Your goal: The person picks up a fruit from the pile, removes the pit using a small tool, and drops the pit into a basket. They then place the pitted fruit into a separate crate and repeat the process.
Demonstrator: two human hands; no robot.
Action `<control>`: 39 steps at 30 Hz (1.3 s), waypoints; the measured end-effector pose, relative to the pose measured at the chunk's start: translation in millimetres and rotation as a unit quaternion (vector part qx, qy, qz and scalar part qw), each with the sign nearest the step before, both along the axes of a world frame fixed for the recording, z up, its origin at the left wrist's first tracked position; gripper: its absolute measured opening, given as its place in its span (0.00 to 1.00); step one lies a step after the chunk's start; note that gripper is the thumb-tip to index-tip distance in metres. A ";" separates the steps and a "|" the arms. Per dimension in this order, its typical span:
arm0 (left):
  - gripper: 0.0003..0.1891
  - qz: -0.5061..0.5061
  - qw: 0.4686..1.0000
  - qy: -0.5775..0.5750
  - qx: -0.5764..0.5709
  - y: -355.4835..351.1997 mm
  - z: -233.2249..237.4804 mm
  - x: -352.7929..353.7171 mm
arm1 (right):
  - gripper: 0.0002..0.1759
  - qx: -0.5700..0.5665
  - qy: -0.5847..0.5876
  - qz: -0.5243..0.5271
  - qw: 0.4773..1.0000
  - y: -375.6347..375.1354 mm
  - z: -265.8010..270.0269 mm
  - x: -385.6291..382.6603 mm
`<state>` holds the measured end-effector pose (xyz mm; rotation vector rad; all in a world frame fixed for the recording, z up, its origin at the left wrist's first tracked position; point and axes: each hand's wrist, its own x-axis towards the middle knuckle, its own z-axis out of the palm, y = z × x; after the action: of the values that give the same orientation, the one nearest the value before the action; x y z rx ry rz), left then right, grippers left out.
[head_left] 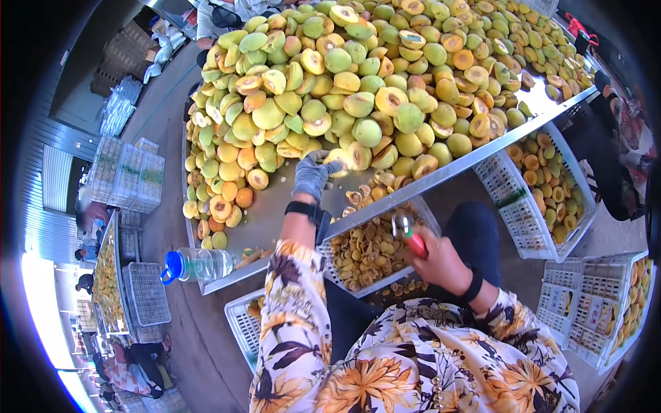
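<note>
A grey glove covers my left hand, whose fingers are closed on a yellow-green peach half at the near edge of a large heap of peaches. The heap, mostly halves, lies on a metal table. In my bare right hand is a red-handled tool with a shiny rounded metal head. That hand is apart from the fruit, over a white crate of small brownish-yellow pieces below the table edge.
A water bottle with a blue cap lies at the table's left corner. Crates of peaches stand to the right, with another crate by my left arm. Stacked crates and people at another table are on the left. Another person sits at right.
</note>
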<state>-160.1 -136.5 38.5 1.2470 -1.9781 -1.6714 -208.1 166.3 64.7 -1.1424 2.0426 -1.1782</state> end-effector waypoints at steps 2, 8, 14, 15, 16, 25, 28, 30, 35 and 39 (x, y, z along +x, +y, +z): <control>0.23 -0.097 0.994 0.031 0.033 36.0 34.9 26.8 | 0.30 -0.075 0.015 -0.016 0.997 -21.7 -1.1 -4.1; 0.24 -0.140 0.980 0.144 0.001 106.7 46.5 77.7 | 0.27 -0.131 -0.154 -0.034 0.979 -67.0 -17.9 19.4; 0.27 0.164 0.886 0.383 0.202 151.3 1.6 79.4 | 0.24 -0.108 -0.263 -0.035 0.958 -71.6 -9.5 56.6; 0.27 0.168 0.885 0.383 0.203 148.6 -9.6 82.8 | 0.24 -0.141 -0.046 -0.040 0.988 -70.0 -17.2 60.4; 0.24 0.207 0.876 0.382 0.210 146.4 -8.2 83.1 | 0.23 -0.118 -0.081 -0.029 0.989 -67.7 -11.9 59.7; 0.24 0.179 0.920 0.349 -0.010 159.2 5.9 78.2 | 0.15 -0.004 -0.068 0.047 0.997 -38.1 -9.0 54.8; 0.22 0.135 0.934 0.321 -0.085 163.9 -6.4 76.5 | 0.13 -0.020 -0.080 0.034 0.996 -32.9 -14.7 58.1; 0.18 0.109 0.933 0.318 -0.132 167.6 -14.6 74.4 | 0.13 -0.023 -0.092 0.024 0.995 -29.6 -18.9 60.3; 0.14 0.123 0.937 0.327 -0.019 169.5 -3.1 70.3 | 0.11 0.047 -0.144 0.042 0.988 -25.7 -15.0 64.0; 0.18 0.016 0.946 0.271 0.180 139.3 6.8 87.4 | 0.12 0.054 -0.104 0.113 0.987 -27.4 -19.3 59.9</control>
<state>-72.8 2.8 45.3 0.7786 -1.3625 -2.1369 -148.2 138.9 45.4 -1.1143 1.7484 -1.0158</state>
